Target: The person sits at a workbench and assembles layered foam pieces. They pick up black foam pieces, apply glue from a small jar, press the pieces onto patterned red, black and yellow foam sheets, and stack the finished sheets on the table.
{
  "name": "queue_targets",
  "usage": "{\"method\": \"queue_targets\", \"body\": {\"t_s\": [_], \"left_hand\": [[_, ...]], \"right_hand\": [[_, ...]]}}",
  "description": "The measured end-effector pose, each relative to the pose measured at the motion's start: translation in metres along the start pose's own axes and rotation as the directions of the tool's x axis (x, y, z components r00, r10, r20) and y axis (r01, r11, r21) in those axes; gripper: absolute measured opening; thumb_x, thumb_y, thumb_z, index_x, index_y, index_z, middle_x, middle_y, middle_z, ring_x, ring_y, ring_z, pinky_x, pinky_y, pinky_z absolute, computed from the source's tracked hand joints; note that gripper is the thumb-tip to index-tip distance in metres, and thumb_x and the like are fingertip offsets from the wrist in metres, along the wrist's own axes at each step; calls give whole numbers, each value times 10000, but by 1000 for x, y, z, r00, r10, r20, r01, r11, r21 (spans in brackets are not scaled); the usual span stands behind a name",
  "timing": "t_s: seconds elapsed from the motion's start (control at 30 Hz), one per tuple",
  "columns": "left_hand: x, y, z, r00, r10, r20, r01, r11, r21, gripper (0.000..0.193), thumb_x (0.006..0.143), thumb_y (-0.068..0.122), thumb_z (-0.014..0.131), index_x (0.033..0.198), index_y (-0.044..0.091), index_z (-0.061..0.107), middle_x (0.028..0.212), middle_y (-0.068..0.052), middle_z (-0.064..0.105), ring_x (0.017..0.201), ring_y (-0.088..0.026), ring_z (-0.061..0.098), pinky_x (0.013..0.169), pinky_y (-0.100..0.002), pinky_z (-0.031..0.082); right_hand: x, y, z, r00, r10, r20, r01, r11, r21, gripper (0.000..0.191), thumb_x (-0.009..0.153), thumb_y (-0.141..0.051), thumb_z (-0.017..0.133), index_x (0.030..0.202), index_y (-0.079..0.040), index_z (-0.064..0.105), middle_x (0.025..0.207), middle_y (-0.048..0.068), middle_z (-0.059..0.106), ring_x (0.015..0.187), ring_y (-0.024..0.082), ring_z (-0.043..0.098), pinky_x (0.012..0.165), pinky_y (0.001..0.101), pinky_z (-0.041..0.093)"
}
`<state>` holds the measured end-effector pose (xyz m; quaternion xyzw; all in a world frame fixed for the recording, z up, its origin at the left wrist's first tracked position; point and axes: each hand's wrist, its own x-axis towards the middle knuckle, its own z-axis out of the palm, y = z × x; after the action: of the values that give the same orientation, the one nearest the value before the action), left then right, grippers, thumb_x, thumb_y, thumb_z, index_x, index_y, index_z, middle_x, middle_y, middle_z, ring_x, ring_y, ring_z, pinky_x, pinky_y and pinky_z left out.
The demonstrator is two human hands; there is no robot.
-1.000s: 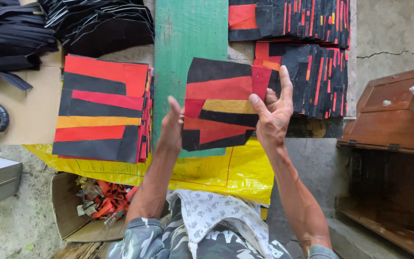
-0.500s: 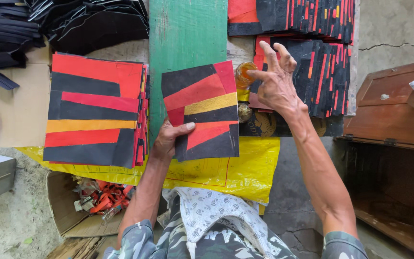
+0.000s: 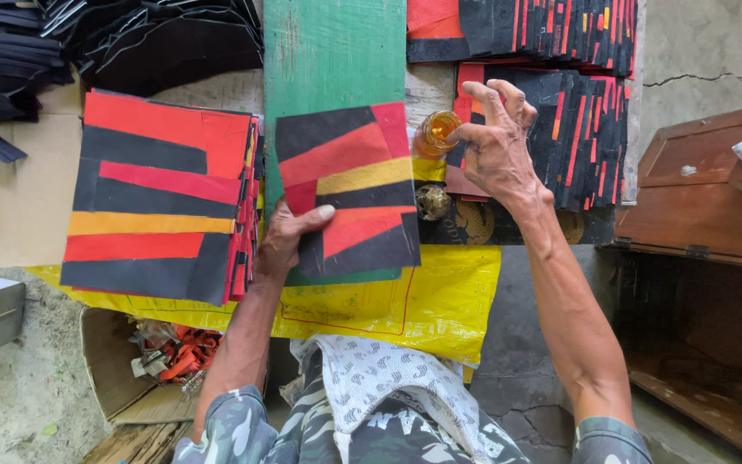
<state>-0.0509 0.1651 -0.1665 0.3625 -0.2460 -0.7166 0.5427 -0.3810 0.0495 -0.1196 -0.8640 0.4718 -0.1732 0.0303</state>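
Note:
My left hand (image 3: 289,236) grips the lower left corner of a square panel (image 3: 349,185) pieced from black, red and yellow strips, held flat over a green board (image 3: 332,51). My right hand (image 3: 495,146) is off the panel, with its fingers curled around a small glass jar of amber liquid (image 3: 435,131) just right of the panel. A small round cap-like thing (image 3: 431,202) lies below the jar. To the left sits a stack of similar striped panels (image 3: 161,198).
Piles of black and red strips (image 3: 560,94) lie at the top right. Black material (image 3: 105,39) is heaped at the top left. A yellow sheet (image 3: 440,296) covers the front edge. A brown wooden box (image 3: 697,189) stands right, a cardboard box of scraps (image 3: 148,361) below left.
My right hand let go of the panel and moved right to the amber jar. My left hand lowered the panel onto the green board and keeps its corner.

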Motion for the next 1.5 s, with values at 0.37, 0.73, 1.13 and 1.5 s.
{"method": "queue_targets", "body": {"t_s": [0.37, 0.73, 1.13, 1.5], "left_hand": [[2, 16, -39, 998, -64, 27, 60, 988, 143, 483, 887, 80, 733, 1345, -9, 610, 1201, -101, 720, 1067, -188, 699, 964, -356, 566], [-15, 30, -29, 996, -88, 19, 85, 989, 121, 619, 801, 7, 752, 1394, 27, 573, 1286, -77, 681, 1174, -191, 666, 1060, -382, 519], [17, -1, 17, 989, -25, 143, 43, 991, -126, 547, 862, -10, 732, 1387, 8, 580, 1273, -101, 695, 1155, -194, 679, 1056, -380, 540], [-1, -5, 50, 974, -118, 194, 153, 972, -177, 574, 810, -36, 752, 1363, 5, 603, 1232, -98, 701, 1099, -192, 688, 992, -354, 552]], "right_hand": [[1, -5, -1, 1000, 0, 15, 0, 1000, 14, 351, 724, 89, 650, 921, -156, 806, 1514, 64, 538, 1439, 311, 384, 1106, 454, 284], [3, 1, 2, 995, 16, 100, -18, 1000, 21, 430, 707, 81, 662, 963, -215, 840, 1459, 62, 554, 1375, 294, 406, 1070, 460, 293], [7, 5, 4, 991, 54, 126, -69, 991, 116, 389, 769, 118, 619, 906, -191, 810, 1433, 54, 576, 1376, 307, 424, 1081, 453, 318], [-28, -104, -34, 787, 499, -362, 43, 541, 840, 336, 1100, -104, 561, 1425, -25, 586, 1443, 94, 541, 1283, 167, 557, 1035, 305, 539]]}}
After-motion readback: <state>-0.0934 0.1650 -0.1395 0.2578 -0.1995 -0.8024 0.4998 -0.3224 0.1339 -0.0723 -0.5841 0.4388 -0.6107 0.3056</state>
